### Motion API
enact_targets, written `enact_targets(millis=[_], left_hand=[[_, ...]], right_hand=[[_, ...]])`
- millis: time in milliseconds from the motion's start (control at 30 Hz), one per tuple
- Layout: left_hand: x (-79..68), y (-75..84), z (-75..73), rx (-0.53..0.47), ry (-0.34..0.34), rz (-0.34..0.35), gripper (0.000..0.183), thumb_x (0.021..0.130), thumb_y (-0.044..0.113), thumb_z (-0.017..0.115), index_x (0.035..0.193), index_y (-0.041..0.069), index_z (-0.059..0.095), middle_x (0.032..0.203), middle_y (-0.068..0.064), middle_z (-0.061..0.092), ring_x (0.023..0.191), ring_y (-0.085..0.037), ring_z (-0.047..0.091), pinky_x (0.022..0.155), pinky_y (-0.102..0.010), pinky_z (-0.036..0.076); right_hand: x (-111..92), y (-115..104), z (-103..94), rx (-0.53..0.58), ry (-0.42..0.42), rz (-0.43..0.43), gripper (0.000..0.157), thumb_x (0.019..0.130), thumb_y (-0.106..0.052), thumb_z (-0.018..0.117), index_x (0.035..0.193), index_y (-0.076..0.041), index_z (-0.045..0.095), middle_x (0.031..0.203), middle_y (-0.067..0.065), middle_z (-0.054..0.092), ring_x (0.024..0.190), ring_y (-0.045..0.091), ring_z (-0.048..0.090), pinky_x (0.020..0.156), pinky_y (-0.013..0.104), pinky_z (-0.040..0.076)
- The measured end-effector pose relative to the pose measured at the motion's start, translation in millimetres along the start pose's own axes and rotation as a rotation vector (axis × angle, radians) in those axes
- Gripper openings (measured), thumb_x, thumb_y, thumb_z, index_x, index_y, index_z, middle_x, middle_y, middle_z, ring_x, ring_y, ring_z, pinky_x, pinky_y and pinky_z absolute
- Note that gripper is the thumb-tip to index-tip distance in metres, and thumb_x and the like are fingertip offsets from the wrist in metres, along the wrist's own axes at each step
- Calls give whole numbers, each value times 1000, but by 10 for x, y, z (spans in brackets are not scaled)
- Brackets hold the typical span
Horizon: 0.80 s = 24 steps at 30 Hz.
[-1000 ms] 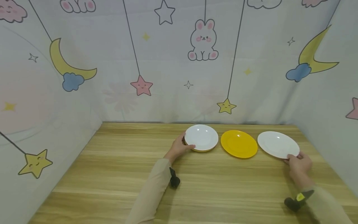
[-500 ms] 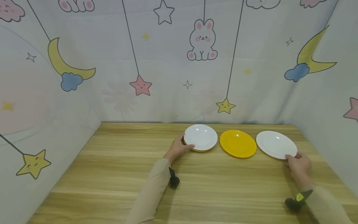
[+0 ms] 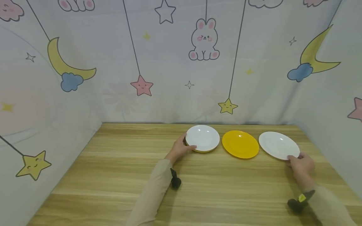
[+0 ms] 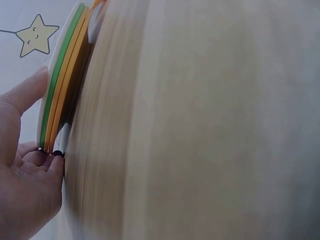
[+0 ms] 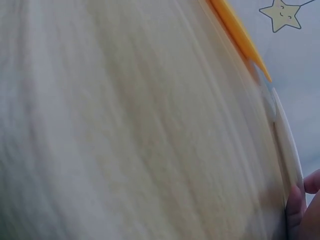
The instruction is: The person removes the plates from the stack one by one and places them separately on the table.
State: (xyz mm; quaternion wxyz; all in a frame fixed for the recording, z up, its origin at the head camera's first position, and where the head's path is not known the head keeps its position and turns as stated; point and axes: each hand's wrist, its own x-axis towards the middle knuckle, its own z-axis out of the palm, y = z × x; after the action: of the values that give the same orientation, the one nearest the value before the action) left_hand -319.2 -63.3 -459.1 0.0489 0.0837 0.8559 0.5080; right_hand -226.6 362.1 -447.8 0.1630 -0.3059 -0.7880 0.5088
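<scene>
My left hand grips the near-left rim of a stack of plates, thumb over the top and fingers round the outer side. On top is a white plate. Under it the left wrist view shows a green plate and orange-yellow plates. At the right, my right hand pinches the near-right rim of a separate white plate, thumb above and fingers beneath. Between the stack and that plate lies a yellow plate, touched by neither hand.
The plates are in a row at the back of a wood-grain table. A printed fabric backdrop rises behind the table and along both sides. Each wrist bears a small black camera.
The right-hand white plate has shifted very slightly left with my right hand. My left hand keeps its grip on the stack, and the yellow plate stays in place.
</scene>
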Motion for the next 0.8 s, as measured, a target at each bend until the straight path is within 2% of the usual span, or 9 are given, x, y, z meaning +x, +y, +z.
enact_targets(millis=[67,133,200,267,333,400,667,800], left_hand=[[1,2,0,0,1,3,87,76,25,74,141,-3,24,145,-18,27,134,-27,24,110,-35,23],[0,4,-1,-1,0,3,87,76,24,74,141,-3,24,145,-18,27,134,-27,24,110,-35,23],[-2,4,-1,-2,1,7,87,76,24,74,141,-4,24,145,-19,27,134,-28,24,110,-36,23],[-4,5,-3,-1,0,3,87,76,25,74,141,-4,24,145,-18,27,134,-27,24,110,-35,23],[-3,7,-4,1,2,-1,87,76,26,74,141,-3,24,145,-18,27,134,-27,24,110,-35,22],[-1,7,-4,3,3,-8,87,76,26,74,141,-2,24,145,-17,27,134,-27,24,110,-35,22],[-15,14,-6,-11,3,9,87,76,24,74,141,-4,24,145,-19,27,134,-28,24,110,-36,22],[-22,18,-4,-16,2,11,87,76,24,75,141,-4,24,145,-19,27,134,-28,24,110,-36,22]], right_hand=[[-3,-10,-1,-57,15,-6,44,77,-2,55,113,20,42,76,13,49,39,-1,46,37,18,44],[-5,-24,3,-103,36,-6,41,79,-6,55,110,18,44,81,16,48,51,8,49,44,19,42],[-6,-42,7,-126,46,-1,43,81,-10,55,113,17,44,93,23,48,73,24,52,60,26,46],[-9,-71,8,-139,46,7,48,83,-14,54,122,13,43,110,29,47,95,36,48,79,36,46],[-15,-103,11,-126,32,9,57,85,-16,53,131,12,35,126,32,41,113,42,40,95,45,38],[-28,-139,17,-116,14,-2,64,86,-18,52,136,12,25,134,31,34,122,43,35,103,49,31],[-78,-290,126,-143,-59,-86,66,87,-25,53,136,11,28,132,31,38,118,40,38,98,45,35],[-94,-380,224,-140,-99,-127,69,87,-29,55,136,12,28,130,30,39,108,37,45,77,24,45]])
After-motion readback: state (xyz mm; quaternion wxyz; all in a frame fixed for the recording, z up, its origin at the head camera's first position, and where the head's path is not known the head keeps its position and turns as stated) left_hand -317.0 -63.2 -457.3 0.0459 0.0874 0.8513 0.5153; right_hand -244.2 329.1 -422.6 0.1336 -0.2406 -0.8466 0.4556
